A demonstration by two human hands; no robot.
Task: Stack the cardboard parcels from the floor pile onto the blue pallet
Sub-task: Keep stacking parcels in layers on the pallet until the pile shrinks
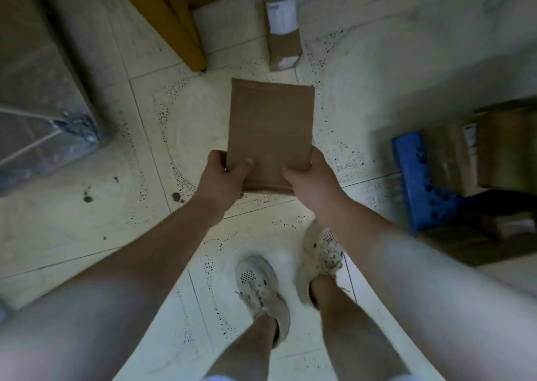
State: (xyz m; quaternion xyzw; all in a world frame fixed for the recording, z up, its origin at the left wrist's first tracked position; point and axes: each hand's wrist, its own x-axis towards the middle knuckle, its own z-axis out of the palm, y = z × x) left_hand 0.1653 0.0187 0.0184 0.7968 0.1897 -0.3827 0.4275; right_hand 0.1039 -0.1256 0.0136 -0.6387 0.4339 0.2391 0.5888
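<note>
- One tiled floor [87,221], pale with speckled ring patterns, fills the view.
- One big film-wrapped block [37,75] stands at 9 to 10 o'clock (what is under the film I cannot tell).
- One blue pallet [412,177] lies at 3 o'clock, with only its perforated near corner in view.
- Two stacked parcels [505,154] can be counted on the pallet, side by side. Blur hides any others.
- One wooden frame [162,11], yellow-brown, stands at 11 to 12 o'clock with its foot on the floor.
- One long parcel [282,32] with two white labels lies on the floor at 12 o'clock, near the frame's right side but apart from it.
- One held parcel [270,131], plain brown with its flat face up, is at the centre of the view, above the floor and well apart from the pallet.
- Two pale shoes: the left shoe [258,287] is at 6 o'clock, and the right shoe [322,253] is just beside it toward 5 o'clock.
- Two hands: the left hand [223,174] grips the held parcel's near left corner, thumb on top and fingers curled beneath. The right hand [311,180] grips the near right corner the same way.
</note>
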